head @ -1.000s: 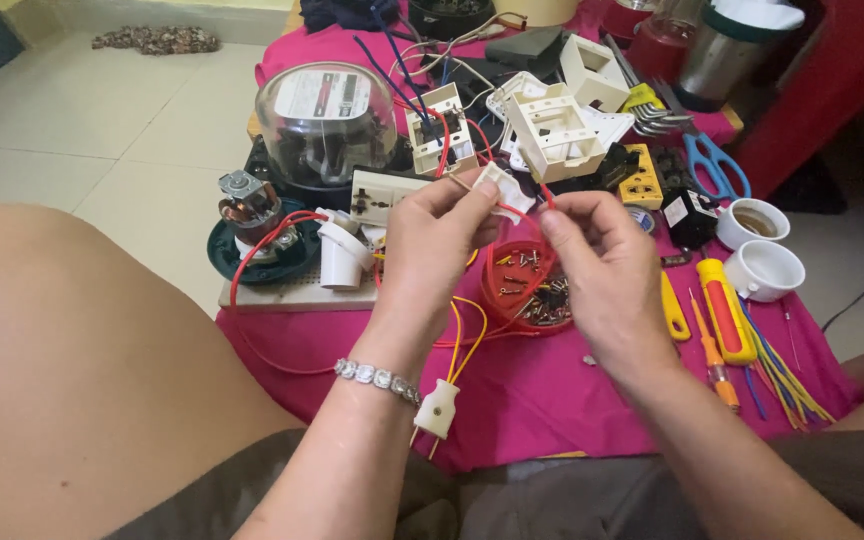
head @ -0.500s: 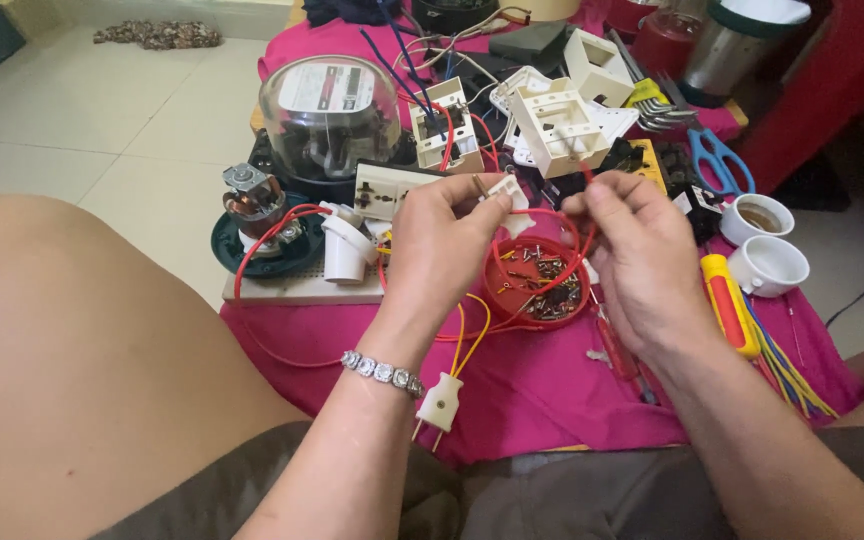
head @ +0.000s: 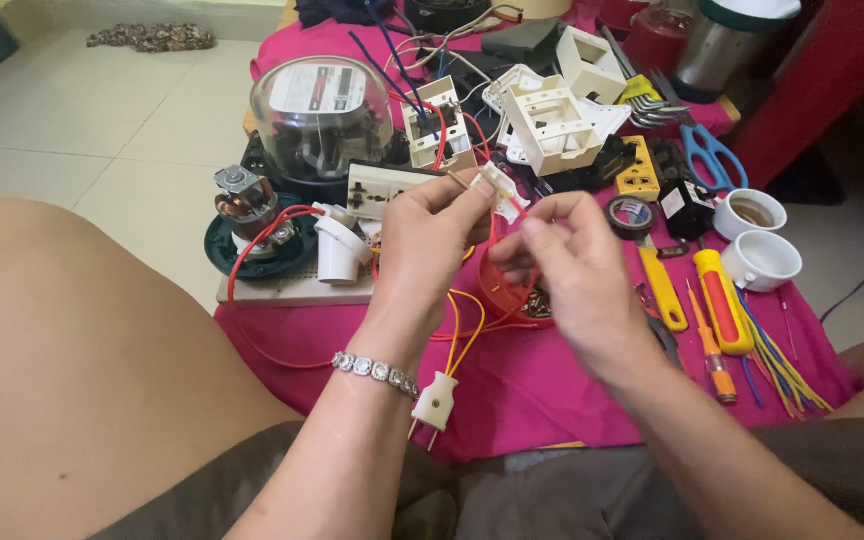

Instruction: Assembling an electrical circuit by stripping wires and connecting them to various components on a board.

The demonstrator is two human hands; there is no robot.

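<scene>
White plastic connector (head: pixel 497 188), centre of frame above the pink cloth (head: pixel 552 400), pinched at its body by left hand (head: pixel 430 235) fingertips. Looks light, rigid, small, easily dropped; its red wires (head: pixel 497 235) are thin and springy. Right hand (head: pixel 572 270) fingers close narrowly on a wire just beside it.

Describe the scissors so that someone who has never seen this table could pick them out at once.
Start at the pink cloth that covers the work surface and go to its far right side, near the two white cups. The scissors lie just beyond those cups, right of a small yellow block. Their bright blue loop handles set them apart: the tools nearest them have yellow or red handles.
</scene>
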